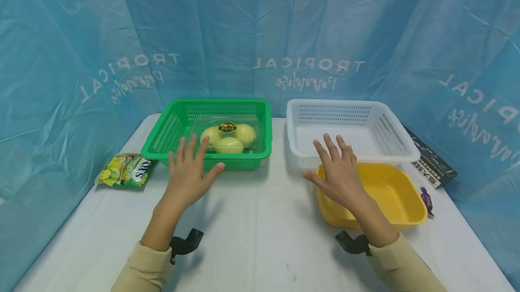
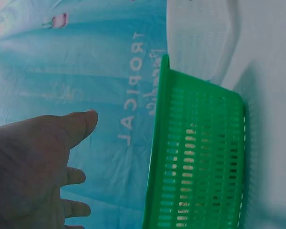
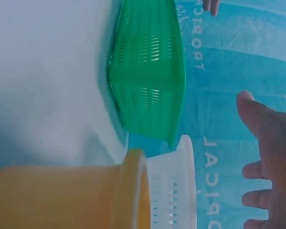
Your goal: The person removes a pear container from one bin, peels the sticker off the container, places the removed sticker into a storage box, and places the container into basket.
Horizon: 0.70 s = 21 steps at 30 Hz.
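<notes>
My left hand (image 1: pixel 188 177) hovers with fingers spread, just in front of a green basket (image 1: pixel 162 153). In that basket lies a clear plastic box (image 1: pixel 253 145) of pale yellow-green round fruit (image 1: pixel 229 146) with a black and gold label. Fingers splayed and holding nothing, my right hand (image 1: pixel 338 175) is above the left side of a yellow basin (image 1: pixel 406 220). Behind the basin stands a white basket (image 1: pixel 353 155) with no contents visible. The left wrist view shows the left hand (image 2: pixel 33 167) apart from the green basket (image 2: pixel 200 152); the right wrist view shows the right hand (image 3: pixel 276 162) apart from the basin (image 3: pixel 62 195).
A green and yellow snack bag (image 1: pixel 125 170) lies left of the green basket. To the right are a black box (image 1: pixel 432 159) beside the white basket and a small purple wrapped item (image 1: pixel 426 201) by the basin. Blue curtains (image 1: pixel 260 34) enclose the white table (image 1: pixel 260 238).
</notes>
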Tool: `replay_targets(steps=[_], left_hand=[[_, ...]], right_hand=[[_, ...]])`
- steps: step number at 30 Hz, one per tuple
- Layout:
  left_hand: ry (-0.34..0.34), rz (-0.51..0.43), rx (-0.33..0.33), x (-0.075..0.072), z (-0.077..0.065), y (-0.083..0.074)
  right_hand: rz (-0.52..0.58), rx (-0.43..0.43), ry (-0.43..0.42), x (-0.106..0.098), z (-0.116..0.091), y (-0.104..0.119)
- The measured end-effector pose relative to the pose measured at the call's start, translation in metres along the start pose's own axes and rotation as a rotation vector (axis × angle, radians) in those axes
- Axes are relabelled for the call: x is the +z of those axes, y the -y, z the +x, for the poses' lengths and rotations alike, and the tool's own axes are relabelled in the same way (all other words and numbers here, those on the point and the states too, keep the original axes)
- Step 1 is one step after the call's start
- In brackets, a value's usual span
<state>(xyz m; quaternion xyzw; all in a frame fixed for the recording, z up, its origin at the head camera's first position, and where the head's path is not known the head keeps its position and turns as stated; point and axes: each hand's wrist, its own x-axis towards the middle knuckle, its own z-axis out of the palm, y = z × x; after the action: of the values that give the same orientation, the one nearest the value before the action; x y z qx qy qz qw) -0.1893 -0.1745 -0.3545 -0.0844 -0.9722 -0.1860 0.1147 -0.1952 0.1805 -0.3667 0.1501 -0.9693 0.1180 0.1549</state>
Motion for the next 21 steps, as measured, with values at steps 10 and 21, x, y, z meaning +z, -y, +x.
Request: replay_targets(steps=[10,21], left_hand=[[-0.046,-0.067,-0.023,-0.007,-0.004,0.014],[-0.164,-0.138,-0.038,-0.011,0.0,0.029]], right_hand=[[0.068,-0.006,-0.033,0.002,0.009,0.007],[0.167,-0.002,0.024,0.004,0.021,0.022]])
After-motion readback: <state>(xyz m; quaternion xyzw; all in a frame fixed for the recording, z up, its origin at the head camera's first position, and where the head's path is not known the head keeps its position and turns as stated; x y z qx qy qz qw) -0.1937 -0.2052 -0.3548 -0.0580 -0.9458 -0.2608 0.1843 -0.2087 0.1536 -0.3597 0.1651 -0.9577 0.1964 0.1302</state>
